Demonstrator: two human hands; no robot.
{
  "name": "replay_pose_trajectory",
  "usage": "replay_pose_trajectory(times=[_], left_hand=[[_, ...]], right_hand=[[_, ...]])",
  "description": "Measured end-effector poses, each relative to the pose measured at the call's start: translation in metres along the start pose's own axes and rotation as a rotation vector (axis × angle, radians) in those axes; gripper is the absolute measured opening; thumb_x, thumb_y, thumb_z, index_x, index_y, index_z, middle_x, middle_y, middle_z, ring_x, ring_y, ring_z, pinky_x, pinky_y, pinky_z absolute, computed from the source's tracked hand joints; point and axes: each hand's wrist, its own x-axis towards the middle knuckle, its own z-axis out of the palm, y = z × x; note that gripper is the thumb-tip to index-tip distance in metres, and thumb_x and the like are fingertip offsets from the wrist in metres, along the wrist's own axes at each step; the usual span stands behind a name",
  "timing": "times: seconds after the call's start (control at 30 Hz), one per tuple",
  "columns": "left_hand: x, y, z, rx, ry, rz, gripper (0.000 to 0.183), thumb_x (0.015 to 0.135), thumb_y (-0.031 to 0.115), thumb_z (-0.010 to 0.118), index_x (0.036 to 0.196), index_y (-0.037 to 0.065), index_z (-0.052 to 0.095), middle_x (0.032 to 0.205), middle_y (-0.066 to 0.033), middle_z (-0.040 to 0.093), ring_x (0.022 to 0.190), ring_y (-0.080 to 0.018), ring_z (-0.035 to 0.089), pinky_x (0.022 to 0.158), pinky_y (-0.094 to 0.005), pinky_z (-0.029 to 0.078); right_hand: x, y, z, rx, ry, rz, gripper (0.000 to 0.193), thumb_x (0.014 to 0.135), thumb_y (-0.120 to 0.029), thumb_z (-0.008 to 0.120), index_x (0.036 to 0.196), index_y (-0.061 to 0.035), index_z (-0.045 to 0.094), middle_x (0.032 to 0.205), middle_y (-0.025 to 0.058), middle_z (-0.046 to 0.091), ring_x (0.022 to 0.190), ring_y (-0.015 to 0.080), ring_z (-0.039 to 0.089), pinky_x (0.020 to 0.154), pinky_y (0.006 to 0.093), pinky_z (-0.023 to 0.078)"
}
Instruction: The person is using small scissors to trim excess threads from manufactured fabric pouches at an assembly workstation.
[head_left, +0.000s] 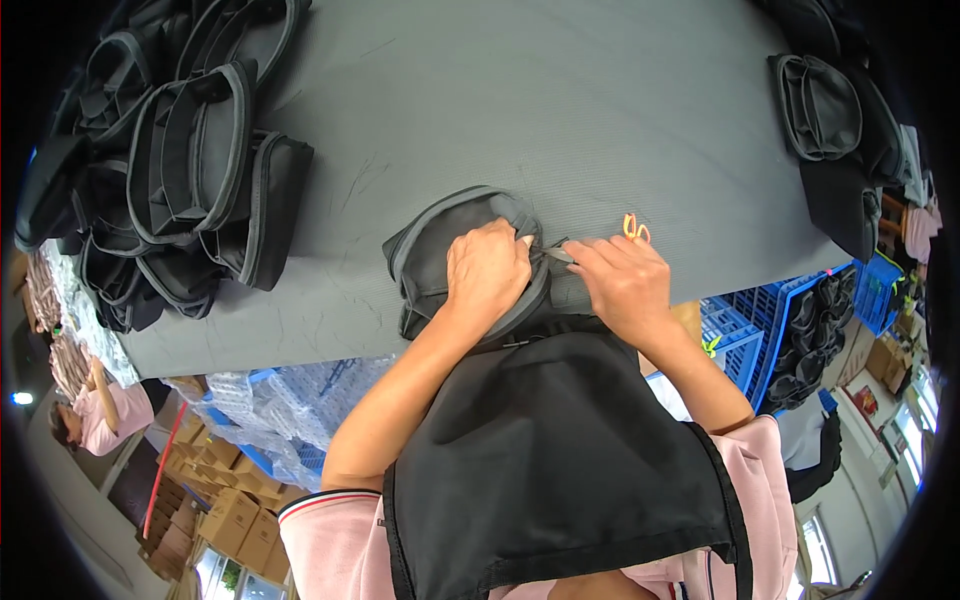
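A black fabric pouch [425, 262] with grey-edged rim lies open near the table's front edge. My left hand [487, 265] reaches over it, fingers curled and closed on its right rim. Just to the right, my right hand [622, 283] is closed around a pair of scissors [630, 226]. Their orange loops stick out beyond the knuckles, and a grey metal tip shows at my fingertips, against the pouch's right edge. The middle of the scissors is hidden by my hand. Whether the tip touches thread or fabric is too small to tell.
Similar black pouches [195, 150] are piled at the table's left, with more pouches [820, 105] at the right edge. Under the grey table [560, 110] stand blue crates [735, 335] and plastic-wrapped goods [290, 405]. Another person [100, 410] is at the far left, near cardboard boxes [235, 520].
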Motion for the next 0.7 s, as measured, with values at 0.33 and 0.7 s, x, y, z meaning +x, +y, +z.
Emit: replay_pose_trajectory(times=[0.33, 0.7], left_hand=[[-0.001, 0.010, -0.005, 0.135, -0.153, 0.234, 0.022, 0.080, 0.017, 0.058, 0.078, -0.005, 0.058, 0.076, -0.0199, 0.061, 0.075, -0.0351, 0.060, 0.067, -0.0442, 0.048], [0.015, 0.027, -0.030, -0.049, -0.569, -0.141, 0.040, 0.071, 0.033, 0.067, 0.088, -0.003, 0.059, 0.088, -0.0178, 0.062, 0.088, -0.0329, 0.059, 0.075, -0.0421, 0.046]], right_hand=[[0.039, 0.013, 0.029, 0.878, -0.153, 0.676, 0.039, 0.069, -0.027, 0.075, 0.090, -0.0028, 0.052, 0.078, 0.0028, 0.056, 0.070, 0.0106, 0.049, 0.065, 0.0278, 0.044], [0.041, 0.006, 0.044, 0.911, -0.042, 0.676, 0.025, 0.069, -0.003, 0.068, 0.084, -0.0056, 0.049, 0.064, -0.0011, 0.052, 0.057, 0.0064, 0.044, 0.054, 0.0234, 0.038]])
